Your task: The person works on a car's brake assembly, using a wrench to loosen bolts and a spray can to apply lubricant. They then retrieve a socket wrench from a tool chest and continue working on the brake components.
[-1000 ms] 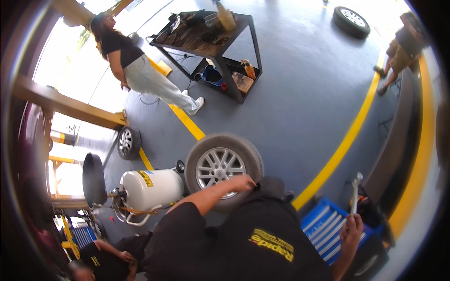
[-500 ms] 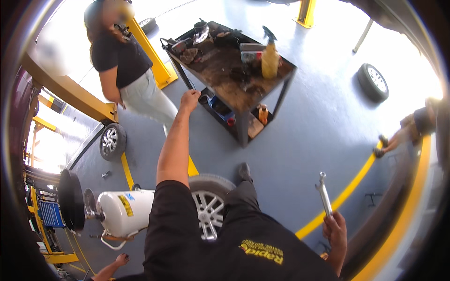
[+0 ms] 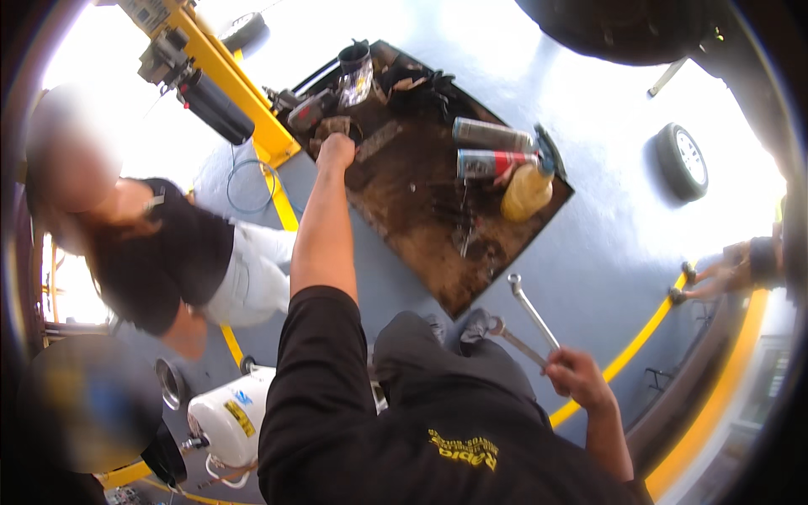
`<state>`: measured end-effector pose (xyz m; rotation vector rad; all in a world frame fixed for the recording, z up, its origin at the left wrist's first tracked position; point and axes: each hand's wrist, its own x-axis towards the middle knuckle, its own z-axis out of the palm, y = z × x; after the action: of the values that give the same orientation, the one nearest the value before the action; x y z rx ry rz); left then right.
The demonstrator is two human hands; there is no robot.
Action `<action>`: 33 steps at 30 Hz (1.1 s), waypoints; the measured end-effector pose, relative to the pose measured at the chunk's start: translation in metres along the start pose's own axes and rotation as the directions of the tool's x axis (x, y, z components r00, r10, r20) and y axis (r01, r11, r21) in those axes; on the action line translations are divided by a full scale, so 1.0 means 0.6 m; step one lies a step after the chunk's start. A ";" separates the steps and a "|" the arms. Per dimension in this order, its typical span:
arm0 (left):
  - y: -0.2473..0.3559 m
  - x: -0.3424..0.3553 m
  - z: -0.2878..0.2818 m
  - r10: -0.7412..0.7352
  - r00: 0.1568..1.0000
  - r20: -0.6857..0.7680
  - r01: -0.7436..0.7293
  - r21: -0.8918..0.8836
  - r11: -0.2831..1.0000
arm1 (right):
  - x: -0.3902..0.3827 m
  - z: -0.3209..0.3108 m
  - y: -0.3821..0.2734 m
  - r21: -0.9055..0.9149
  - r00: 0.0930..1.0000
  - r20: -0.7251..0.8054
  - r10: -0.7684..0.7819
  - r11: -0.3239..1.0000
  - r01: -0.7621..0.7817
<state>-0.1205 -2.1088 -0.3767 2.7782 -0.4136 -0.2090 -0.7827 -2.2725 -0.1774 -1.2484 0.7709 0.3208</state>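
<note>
Grey workshop floor spreads below a rusty brown work cart (image 3: 438, 219) now filling the centre, where half a second ago it stood farther off. Left hand (image 3: 335, 151) rests curled at its far-left edge, grip unclear — the nearer hand to the clutter; right hand (image 3: 576, 379) clamps two wrenches (image 3: 528, 310), long axes pointing up-left toward the cart.

Two long silvery wrenches (image 3: 526, 324) are gripped together in the right hand (image 3: 576, 379), their shafts angling up and left from the fist, ring ends uppermost. A small brownish block (image 3: 332, 126) sits on the cart top, touching the outstretched left hand (image 3: 335, 151).
</note>
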 end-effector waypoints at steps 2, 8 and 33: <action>0.050 0.022 -0.011 -0.030 0.997 -0.073 0.028 -0.028 0.999 | 0.040 0.027 -0.036 0.015 0.997 -0.071 -0.005 1.000 0.006; 0.063 0.046 -0.007 0.033 0.987 -0.155 -0.014 0.121 0.993 | 0.131 0.117 -0.091 0.129 0.974 -0.224 0.014 0.992 0.015; 0.270 -0.377 -0.138 0.642 0.523 0.561 0.518 -0.807 0.283 | 0.287 0.386 -0.188 -0.166 0.526 -0.751 -0.398 0.886 0.433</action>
<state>-0.3611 -2.1623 -0.2232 1.1065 -0.4016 -1.3766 -0.5109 -2.1242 -0.1866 -1.4897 1.1533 -0.7018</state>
